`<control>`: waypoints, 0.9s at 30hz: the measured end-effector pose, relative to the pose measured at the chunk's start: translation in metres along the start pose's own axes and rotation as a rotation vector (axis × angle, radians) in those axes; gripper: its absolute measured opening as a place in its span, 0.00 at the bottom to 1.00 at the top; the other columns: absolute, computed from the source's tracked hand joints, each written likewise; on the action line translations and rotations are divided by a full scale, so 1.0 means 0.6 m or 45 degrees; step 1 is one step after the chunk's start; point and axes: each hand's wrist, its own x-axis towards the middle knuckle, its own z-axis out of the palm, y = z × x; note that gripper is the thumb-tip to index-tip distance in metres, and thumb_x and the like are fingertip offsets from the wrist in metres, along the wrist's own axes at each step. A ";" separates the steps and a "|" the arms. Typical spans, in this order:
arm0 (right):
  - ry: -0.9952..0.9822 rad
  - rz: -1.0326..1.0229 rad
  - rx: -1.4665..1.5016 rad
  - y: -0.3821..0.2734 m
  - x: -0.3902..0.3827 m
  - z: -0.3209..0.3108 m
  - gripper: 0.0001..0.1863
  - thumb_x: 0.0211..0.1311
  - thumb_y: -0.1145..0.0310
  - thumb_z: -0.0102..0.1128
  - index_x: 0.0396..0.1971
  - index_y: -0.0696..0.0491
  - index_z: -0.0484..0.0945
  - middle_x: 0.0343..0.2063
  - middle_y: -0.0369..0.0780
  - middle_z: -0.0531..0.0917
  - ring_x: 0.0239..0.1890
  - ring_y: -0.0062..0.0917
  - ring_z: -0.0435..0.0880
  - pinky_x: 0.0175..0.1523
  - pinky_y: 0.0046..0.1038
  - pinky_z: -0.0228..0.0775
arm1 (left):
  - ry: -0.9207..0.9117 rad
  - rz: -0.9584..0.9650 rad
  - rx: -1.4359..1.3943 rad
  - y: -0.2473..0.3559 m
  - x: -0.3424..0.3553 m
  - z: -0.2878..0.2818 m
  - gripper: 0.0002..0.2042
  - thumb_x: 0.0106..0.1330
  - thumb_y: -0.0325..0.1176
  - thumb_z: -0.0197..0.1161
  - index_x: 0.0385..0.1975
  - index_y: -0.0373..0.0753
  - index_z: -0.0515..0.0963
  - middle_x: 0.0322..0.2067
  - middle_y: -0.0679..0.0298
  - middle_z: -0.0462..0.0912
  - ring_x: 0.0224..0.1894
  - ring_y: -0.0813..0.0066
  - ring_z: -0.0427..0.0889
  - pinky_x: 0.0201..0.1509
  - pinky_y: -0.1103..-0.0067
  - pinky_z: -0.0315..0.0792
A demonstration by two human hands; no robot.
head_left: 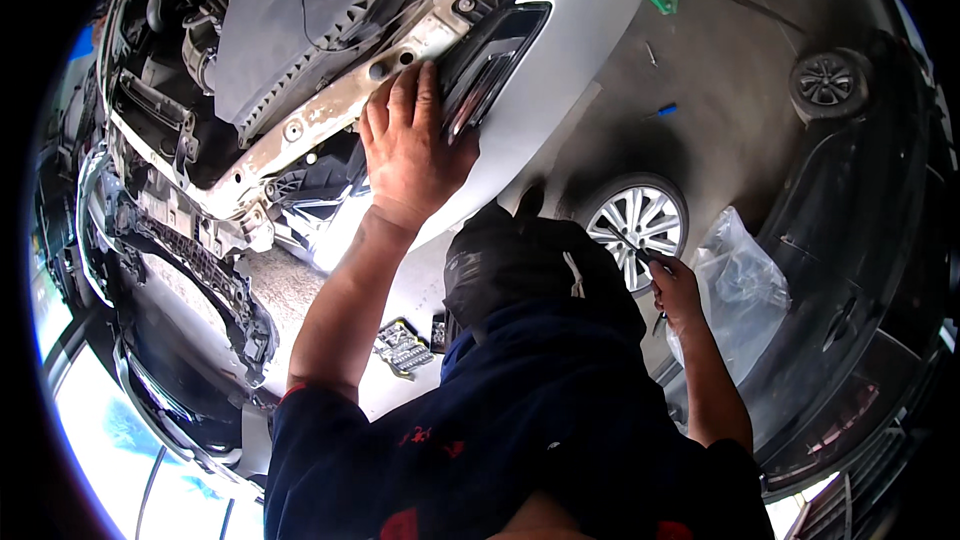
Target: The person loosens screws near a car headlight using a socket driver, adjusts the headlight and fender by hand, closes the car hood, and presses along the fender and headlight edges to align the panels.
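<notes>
My left hand (412,155) lies on the front corner of a silver car, its fingers stretched toward the bare metal crossmember (335,105). Right beside those fingers is the dark headlight (500,65), set against the pale fender (570,50). Off to the right, away from the car body, my right hand (678,295) is closed round a slim dark hand tool (643,254). Its thin shaft points up and left across the spoked wheel; the exact kind of tool cannot be made out.
The engine bay holds a large grey cover (290,20). A loosened bumper (180,360) sits at left. An open socket set (403,348) lies on the floor near a blue-handled tool (662,112). Clear plastic sheeting (740,280) and a dark car (840,210) stand right of the wheel (665,205).
</notes>
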 end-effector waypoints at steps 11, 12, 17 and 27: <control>-0.017 -0.038 0.141 0.194 0.023 -0.010 0.22 0.74 0.52 0.65 0.56 0.53 0.82 0.20 0.30 0.76 0.16 0.14 0.70 0.20 0.20 0.62 | -0.040 0.151 0.012 -0.011 -0.031 -0.002 0.45 0.62 0.38 0.69 0.77 0.30 0.56 0.69 0.42 0.69 0.66 0.39 0.71 0.72 0.56 0.67; -0.043 -0.046 0.276 0.221 0.032 -0.002 0.23 0.74 0.50 0.63 0.56 0.53 0.82 0.20 0.30 0.76 0.17 0.15 0.71 0.21 0.21 0.64 | -0.033 0.127 0.029 -0.021 -0.036 0.006 0.46 0.61 0.41 0.70 0.78 0.32 0.55 0.70 0.44 0.68 0.67 0.41 0.70 0.73 0.56 0.66; -0.209 -0.032 0.669 0.349 0.072 0.040 0.27 0.73 0.59 0.53 0.67 0.56 0.74 0.27 0.37 0.80 0.28 0.20 0.80 0.30 0.23 0.70 | -0.140 0.143 0.173 -0.018 -0.033 0.009 0.48 0.65 0.45 0.68 0.80 0.31 0.48 0.73 0.42 0.62 0.71 0.40 0.66 0.76 0.55 0.63; -0.180 0.081 0.197 0.562 0.102 0.185 0.16 0.58 0.69 0.64 0.45 0.59 0.85 0.32 0.41 0.86 0.34 0.23 0.82 0.44 0.29 0.70 | -0.282 0.245 0.400 -0.025 -0.031 0.017 0.46 0.73 0.47 0.56 0.78 0.22 0.42 0.75 0.30 0.52 0.73 0.31 0.60 0.80 0.53 0.55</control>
